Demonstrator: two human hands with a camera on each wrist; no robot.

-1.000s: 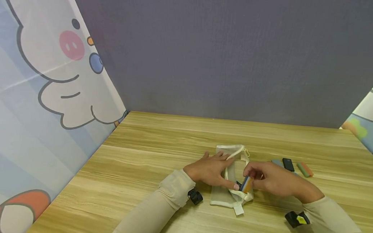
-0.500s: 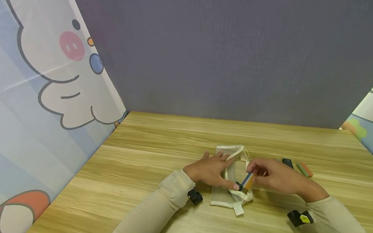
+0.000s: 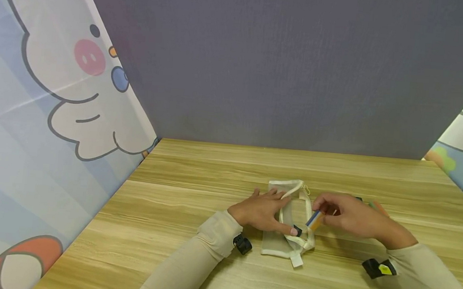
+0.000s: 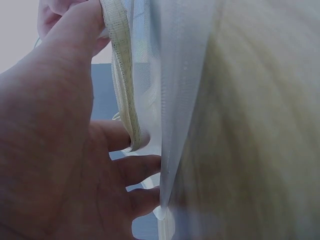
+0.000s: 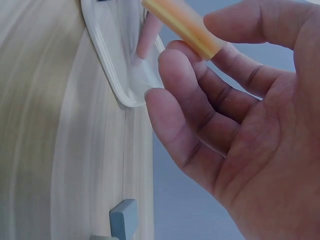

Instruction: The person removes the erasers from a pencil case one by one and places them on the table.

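Note:
A white mesh pouch [image 3: 273,245] with a cream zip edge lies on the table, its mouth spread. My left hand [image 3: 261,211] rests on it with spread, straight fingers, and the thumb reaches the lower part of the mouth. By that thumb a small dark block [image 3: 297,230] shows in the opening. Thumb and fingers of my right hand [image 3: 351,218] pinch a small eraser-like striped block [image 3: 314,220], blue, white and orange, at the pouch's right edge. Up close in the right wrist view, the striped block [image 5: 185,25] shows its orange and yellow side.
Beyond my right hand lie a green-and-orange block [image 3: 380,208] and a dark block [image 3: 358,198], both partly covered by the hand. A grey-blue block [image 5: 123,218] appears in the right wrist view. A dark panel [image 3: 292,77] stands at the table's far edge.
My right hand has shifted right with the striped block, from over the pouch mouth to its right edge. More of the dark block in the opening shows. My left hand has stayed still.

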